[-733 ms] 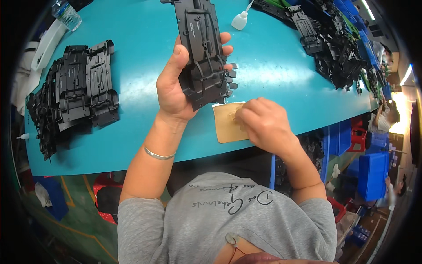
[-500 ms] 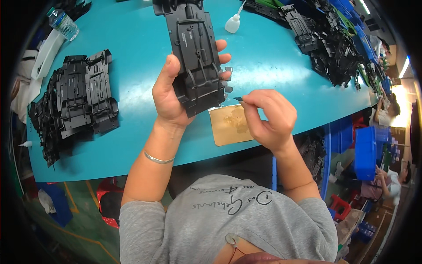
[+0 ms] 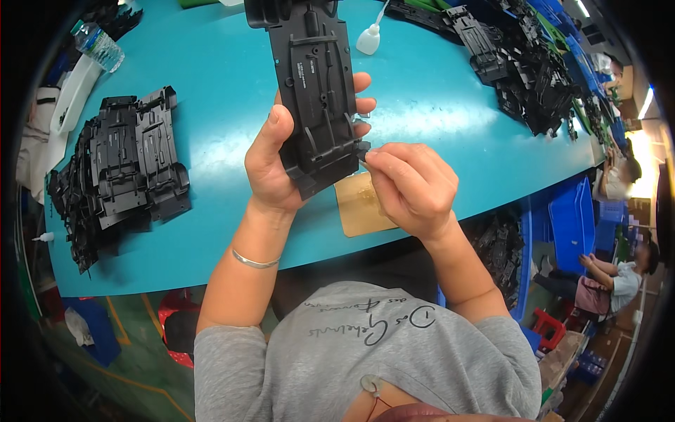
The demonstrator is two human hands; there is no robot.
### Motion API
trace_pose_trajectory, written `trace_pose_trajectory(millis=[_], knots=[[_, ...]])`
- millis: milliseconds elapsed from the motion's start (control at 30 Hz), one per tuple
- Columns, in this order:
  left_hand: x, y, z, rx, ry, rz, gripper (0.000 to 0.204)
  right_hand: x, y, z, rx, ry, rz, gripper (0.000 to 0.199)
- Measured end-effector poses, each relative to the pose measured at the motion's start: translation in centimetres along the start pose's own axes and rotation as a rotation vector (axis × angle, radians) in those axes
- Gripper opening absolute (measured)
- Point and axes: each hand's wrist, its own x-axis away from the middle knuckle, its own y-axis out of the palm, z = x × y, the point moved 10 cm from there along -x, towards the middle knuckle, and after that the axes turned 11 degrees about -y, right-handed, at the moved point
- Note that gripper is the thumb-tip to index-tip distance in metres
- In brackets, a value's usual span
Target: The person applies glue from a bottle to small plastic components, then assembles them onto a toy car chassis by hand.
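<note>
My left hand (image 3: 271, 162) grips a long black plastic toy-car chassis (image 3: 313, 84), thumb on its near left edge and fingertips showing past its right edge. The chassis is held up over the table, its ribbed face toward me. My right hand (image 3: 415, 186) pinches a small dark piece (image 3: 363, 150) against the chassis's lower right corner; its exact shape is mostly hidden by my fingertips. Beneath my right hand lies a tan square pad (image 3: 358, 207) with a wet, shiny patch on it.
Black chassis parts (image 3: 116, 158) stand stacked at left, and more are heaped (image 3: 527, 91) at far right. A white squeeze bottle (image 3: 369, 39) stands at the back. A water bottle (image 3: 98, 46) and white tray (image 3: 76, 91) are at far left. Another person (image 3: 605, 281) sits beyond the table's right side.
My right hand has moved left and brought the small dark piece from beside the chassis to its lower right corner. The chassis has shifted slightly right. A person at right has let go of a blue bin.
</note>
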Motion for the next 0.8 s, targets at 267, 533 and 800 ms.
trace_pose_trajectory(millis=[267, 533, 800], knots=[[0.0, 0.07, -0.18, 0.008, -0.013, -0.004, 0.07, 0.19, 0.41, -0.06, 0.003, -0.008, -0.02, 0.024], [0.07, 0.17, -0.33, -0.045, -0.024, -0.002, 0.072, 0.25, 0.56, -0.03, 0.003, -0.002, -0.034, 0.025], [0.08, 0.16, -0.61, -0.083, -0.03, 0.02, 0.074, 0.25, 0.85, 0.06, -0.012, 0.011, -0.04, 0.022]])
